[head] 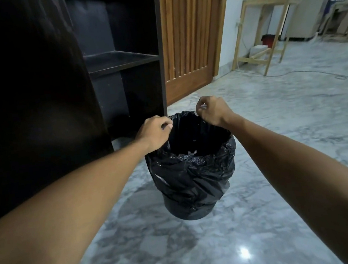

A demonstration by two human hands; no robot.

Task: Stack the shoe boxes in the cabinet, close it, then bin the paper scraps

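Note:
A black bin point(189, 207) lined with a black plastic bag point(194, 172) stands on the marble floor, right in front of me. My left hand point(153, 131) is closed at the bag's left rim, pinching the plastic. Over the far right rim, my right hand point(211, 110) is closed on small pale paper scraps point(203, 106) that show between its fingers. Pale scraps point(191, 152) lie inside the bag. The dark cabinet point(35, 92) stands at the left; an open dark shelf section point(122, 59) shows beside it. No shoe boxes are visible.
A slatted wooden door point(188, 33) stands behind the bin. A light wooden table frame point(265, 32) is at the back right, with a cable point(291, 74) trailing across the grey marble floor point(277, 142).

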